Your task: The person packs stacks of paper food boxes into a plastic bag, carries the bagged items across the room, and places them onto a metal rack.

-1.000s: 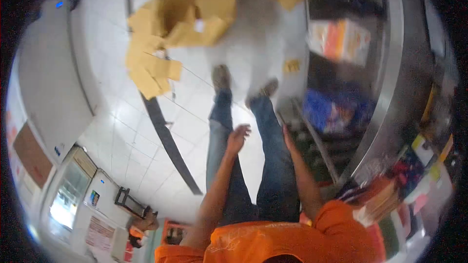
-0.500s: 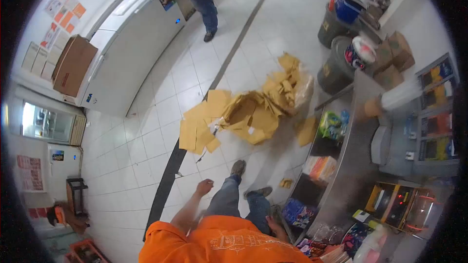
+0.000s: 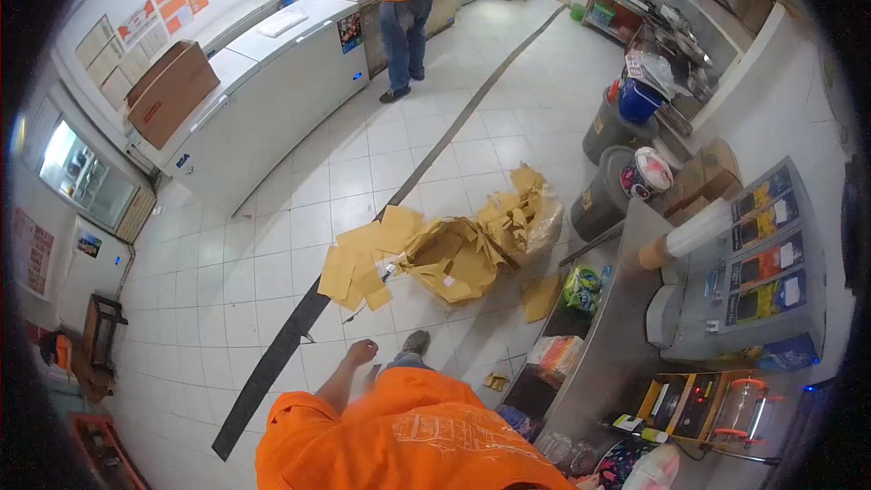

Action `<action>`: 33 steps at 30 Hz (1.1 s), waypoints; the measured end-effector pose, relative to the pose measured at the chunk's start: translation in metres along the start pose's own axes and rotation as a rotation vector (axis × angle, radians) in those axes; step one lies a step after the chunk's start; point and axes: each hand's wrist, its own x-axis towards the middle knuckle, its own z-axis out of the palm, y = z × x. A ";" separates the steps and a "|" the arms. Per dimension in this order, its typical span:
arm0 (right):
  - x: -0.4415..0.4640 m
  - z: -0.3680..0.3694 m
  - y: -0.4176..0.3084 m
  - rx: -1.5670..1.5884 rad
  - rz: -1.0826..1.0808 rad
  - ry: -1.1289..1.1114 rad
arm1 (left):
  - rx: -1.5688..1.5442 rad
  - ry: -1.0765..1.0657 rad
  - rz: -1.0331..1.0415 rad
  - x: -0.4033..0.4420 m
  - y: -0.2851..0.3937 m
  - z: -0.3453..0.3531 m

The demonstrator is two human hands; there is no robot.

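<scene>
My left hand [image 3: 363,351] hangs low in front of my body, its fingers loosely curled, and I see nothing in it. My right hand is out of sight below my orange shirt. Nearest to my left hand, on the tiled floor, lie flat yellow-brown sheets [image 3: 354,263], apart from the hand. Beside them a heap of the same papery material [image 3: 458,259] forms a rough ring with loose pieces inside. Behind it more crumpled scraps [image 3: 517,213] lie against a clear plastic bag [image 3: 547,225]. One of my shoes [image 3: 415,342] shows in front of the shirt.
A metal counter [image 3: 603,327] with shelves runs along my right. Grey bins [image 3: 599,200] stand beyond it. White chest freezers [image 3: 272,109] line the left, with a cardboard box [image 3: 172,93] on top. A person in an orange shirt [image 3: 408,0] stands by the freezers. A dark strip [image 3: 272,372] crosses the floor.
My view has tilted up, showing more of the far room and the other person. My right hand has dropped out of view. The left hand stays low, fingers curled.
</scene>
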 end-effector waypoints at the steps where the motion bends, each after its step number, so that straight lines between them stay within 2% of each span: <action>1: 0.000 -0.006 0.001 0.010 -0.005 0.001 | 0.013 0.007 0.013 0.003 0.008 0.004; 6: 0.001 -0.026 0.023 0.034 -0.038 0.009 | -0.050 0.012 0.102 0.002 0.023 0.029; 9: 0.003 -0.034 0.035 0.054 -0.056 0.000 | -0.114 -0.035 0.023 -0.022 0.042 0.032; 12: 0.007 -0.040 0.042 0.064 -0.077 -0.016 | 0.251 0.003 0.400 0.008 -0.009 0.051; 15: 0.010 -0.045 0.049 0.059 -0.101 -0.033 | 0.006 0.028 0.093 -0.027 0.005 0.040; 18: 0.015 -0.053 0.055 0.050 -0.127 -0.048 | 0.102 0.106 0.064 -0.046 0.001 0.038; 19: 0.015 -0.056 0.056 0.048 -0.135 -0.053 | 0.451 0.060 0.254 -0.019 -0.034 0.050; 22: 0.018 -0.060 0.059 0.038 -0.162 -0.071 | 0.418 -0.048 0.155 -0.047 -0.023 0.054; 25: 0.021 -0.063 0.061 0.038 -0.177 -0.088 | 0.109 -0.116 -0.106 -0.074 -0.001 0.066; 28: 0.025 -0.066 0.061 0.041 -0.191 -0.106 | 0.627 -0.257 0.209 -0.056 -0.021 0.087; 29: 0.027 -0.066 0.062 0.044 -0.195 -0.111 | 0.780 -0.234 0.350 -0.069 -0.004 0.081; 32: 0.034 -0.064 0.066 0.086 -0.211 -0.111 | 0.002 -0.067 -0.083 -0.086 0.007 0.085; 33: 0.037 -0.064 0.068 0.131 -0.218 -0.104 | -0.001 -0.089 -0.069 -0.089 0.007 0.083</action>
